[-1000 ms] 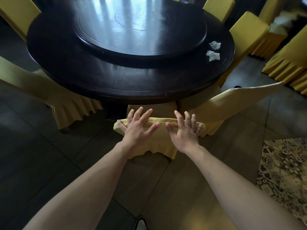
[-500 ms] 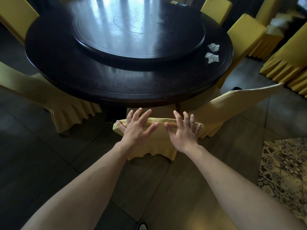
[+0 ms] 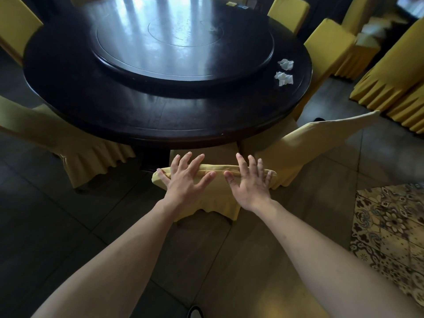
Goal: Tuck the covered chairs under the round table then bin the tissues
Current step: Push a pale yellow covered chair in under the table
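Left chair (image 3: 75, 145): yellow-covered, seat under the round table (image 3: 114, 111).
Left hand (image 3: 183, 180): fingers spread flat, pressing the middle chair (image 3: 215, 193) at its backrest top.
Right hand (image 3: 249, 182): likewise splayed on that backrest.
Right chair (image 3: 321, 134): angled beside the table.
Tissues (image 3: 284, 72): two crumpled, on the table's right edge.

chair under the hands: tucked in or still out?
Tucked in. The chair has its seat under the table edge; both hands press its backrest top.
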